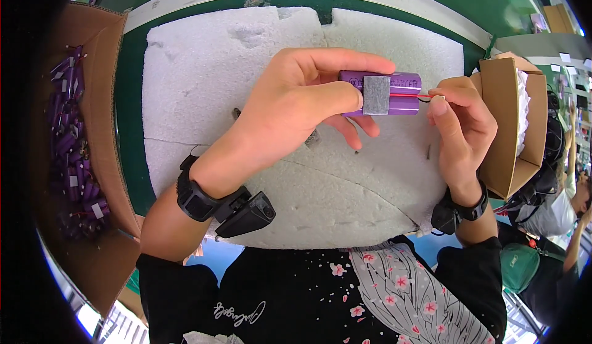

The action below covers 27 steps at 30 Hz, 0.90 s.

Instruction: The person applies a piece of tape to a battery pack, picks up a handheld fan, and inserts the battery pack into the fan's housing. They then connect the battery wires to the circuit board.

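A purple battery pack (404, 84) of two cells side by side is held above a white foam board (209, 97). A grey square pad (377, 95) sits across its middle. My left hand (314, 91) grips the pack's left end, thumb on the near cell and a finger along the far one. From the right end come a red wire (425, 95) and a short dark wire. My right hand (462, 116) pinches the wire end between thumb and forefinger; a small pale tip shows there.
At left stands a cardboard box (102, 116) holding several purple battery packs (71, 134) with wires. A smaller cardboard box (501, 128) with white packing stands just right of my right hand. Small dark bits lie on the foam. Another person (549, 214) is at the far right.
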### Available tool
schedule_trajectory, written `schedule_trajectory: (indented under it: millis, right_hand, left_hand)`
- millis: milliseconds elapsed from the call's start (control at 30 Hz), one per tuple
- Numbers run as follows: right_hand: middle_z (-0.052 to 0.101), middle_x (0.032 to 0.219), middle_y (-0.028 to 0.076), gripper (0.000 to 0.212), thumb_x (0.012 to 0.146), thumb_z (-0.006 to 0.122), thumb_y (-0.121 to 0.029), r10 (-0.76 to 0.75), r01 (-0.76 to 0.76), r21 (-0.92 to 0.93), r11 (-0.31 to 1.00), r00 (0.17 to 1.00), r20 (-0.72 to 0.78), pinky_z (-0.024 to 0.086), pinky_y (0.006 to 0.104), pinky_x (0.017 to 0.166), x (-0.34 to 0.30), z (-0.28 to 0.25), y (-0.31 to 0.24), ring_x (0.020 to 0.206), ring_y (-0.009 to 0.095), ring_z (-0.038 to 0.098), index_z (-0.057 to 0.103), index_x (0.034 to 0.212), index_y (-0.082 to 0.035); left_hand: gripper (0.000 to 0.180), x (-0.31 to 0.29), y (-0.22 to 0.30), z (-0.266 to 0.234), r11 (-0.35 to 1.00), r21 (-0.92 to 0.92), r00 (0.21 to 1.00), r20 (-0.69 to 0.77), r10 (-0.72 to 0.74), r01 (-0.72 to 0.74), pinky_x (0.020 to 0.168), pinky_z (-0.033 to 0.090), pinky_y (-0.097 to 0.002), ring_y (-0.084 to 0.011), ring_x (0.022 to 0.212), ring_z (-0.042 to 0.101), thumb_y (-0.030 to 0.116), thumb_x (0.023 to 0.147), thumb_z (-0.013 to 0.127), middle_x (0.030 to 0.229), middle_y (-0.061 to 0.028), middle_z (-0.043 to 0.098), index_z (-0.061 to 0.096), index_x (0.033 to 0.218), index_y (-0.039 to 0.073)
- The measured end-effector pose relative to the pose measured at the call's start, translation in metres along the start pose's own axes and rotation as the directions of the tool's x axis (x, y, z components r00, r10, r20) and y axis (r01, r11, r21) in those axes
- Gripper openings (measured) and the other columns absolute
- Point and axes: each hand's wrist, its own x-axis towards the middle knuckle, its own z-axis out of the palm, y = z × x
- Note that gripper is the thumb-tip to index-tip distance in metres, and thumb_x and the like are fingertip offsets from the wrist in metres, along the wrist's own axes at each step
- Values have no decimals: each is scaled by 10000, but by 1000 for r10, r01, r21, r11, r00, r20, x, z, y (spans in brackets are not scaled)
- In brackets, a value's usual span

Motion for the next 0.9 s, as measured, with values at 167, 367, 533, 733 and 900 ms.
schedule_trajectory:
  millis: [167,367,533,733,900]
  right_hand:
    - [584,865,95,73,810,615,33,29,-28,50,998,1000,-10,424,220,648,-1,-2,-1,750,115,526,592,879,36]
    - [588,846,97,97,801,631,28,20,-21,22,1000,999,41,410,212,625,1,-3,-4,729,114,525,601,892,43]
    - [591,844,92,115,795,640,23,46,-47,9,999,994,103,411,208,627,2,-3,-5,723,110,524,605,903,42]
    - [583,838,76,97,813,622,7,62,-64,57,996,997,40,416,208,632,1,3,-8,720,102,521,597,902,35]
    - [567,823,58,66,838,597,-15,68,-68,99,993,998,-4,405,198,627,0,0,-4,702,87,502,580,882,31]
  left_hand:
    - [395,0,-1,-1,1000,3,1000,11,2,-2,548,540,-300,-240,728,652,31,795,469,971,-187,624,527,1176,-54]
    - [393,1,-1,0,1000,21,1000,22,5,-6,542,542,-301,-244,725,654,32,791,478,975,-186,624,534,1171,-51]
    - [392,0,-1,1,1000,24,1000,29,0,-1,543,542,-301,-246,722,654,27,790,479,977,-185,624,535,1170,-50]
    - [391,0,0,1,1000,6,1000,11,-2,2,549,542,-300,-244,730,653,22,796,467,976,-187,624,528,1175,-53]
    - [395,0,0,0,1000,-8,1000,9,0,0,555,542,-299,-245,739,652,20,798,461,974,-194,622,521,1181,-57]
